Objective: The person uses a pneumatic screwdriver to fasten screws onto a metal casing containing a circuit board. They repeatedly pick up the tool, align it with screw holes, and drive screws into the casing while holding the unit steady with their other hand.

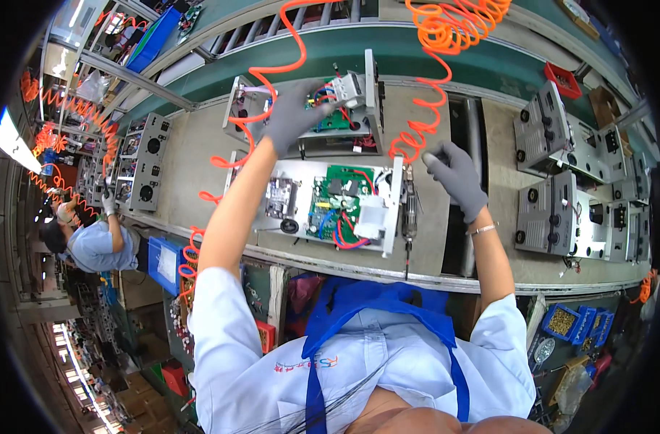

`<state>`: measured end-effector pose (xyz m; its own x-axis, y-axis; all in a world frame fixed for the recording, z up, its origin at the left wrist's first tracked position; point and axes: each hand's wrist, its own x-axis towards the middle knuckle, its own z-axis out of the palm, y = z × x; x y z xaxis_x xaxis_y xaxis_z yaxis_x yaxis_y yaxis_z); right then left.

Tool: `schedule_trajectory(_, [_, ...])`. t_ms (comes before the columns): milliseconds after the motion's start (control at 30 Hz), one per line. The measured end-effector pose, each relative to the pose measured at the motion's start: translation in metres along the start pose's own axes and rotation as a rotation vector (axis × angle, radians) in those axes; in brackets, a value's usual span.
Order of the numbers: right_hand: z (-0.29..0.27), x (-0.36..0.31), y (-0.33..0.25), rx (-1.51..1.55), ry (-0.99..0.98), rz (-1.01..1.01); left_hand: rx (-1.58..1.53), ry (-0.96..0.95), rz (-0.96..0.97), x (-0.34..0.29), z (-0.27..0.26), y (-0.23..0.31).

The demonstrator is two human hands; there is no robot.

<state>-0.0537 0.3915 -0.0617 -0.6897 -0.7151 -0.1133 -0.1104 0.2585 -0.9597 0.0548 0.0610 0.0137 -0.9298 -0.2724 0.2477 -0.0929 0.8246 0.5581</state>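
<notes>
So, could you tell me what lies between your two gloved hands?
In the head view, an orange coiled air hose hangs between the left hand and right hand.

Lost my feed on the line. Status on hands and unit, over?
Left hand gloved, on far open chassis wiring. Right hand gloved, empty, hovering. Orange coiled hose hangs between.

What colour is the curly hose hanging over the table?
The curly hose is bright orange, seen best in the head view, looping past the left hand.
</notes>
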Motion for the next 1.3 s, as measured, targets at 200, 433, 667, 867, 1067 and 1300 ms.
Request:
schedule_trajectory(200, [0.034,0.092,0.000,-0.173,-0.148,0.019,0.040,-0.861,-0.127,0.146,0.012,-0.043])
schedule_trajectory(433, [0.066,0.120,-0.017,-0.301,-0.195,0.167,-0.092,-1.414,-0.020,0.171,0.039,-0.033])
schedule_trajectory(667, [0.073,0.120,-0.006,-0.443,-0.165,0.178,-0.084,-1.065,0.171,0.125,0.032,-0.037])
schedule_trajectory(867, [0.074,0.124,0.022,-0.378,-0.144,0.066,0.161,-0.682,0.203,0.090,0.014,-0.011])
schedule_trajectory(1067, [0.075,0.116,-0.007,-0.390,-0.392,0.433,0.228,-0.353,-0.053,0.084,0.000,-0.005])
schedule_trajectory(1300, [0.090,0.117,0.026,-0.231,-0.252,0.076,0.363,-0.356,-0.143,0.070,0.025,0.025])
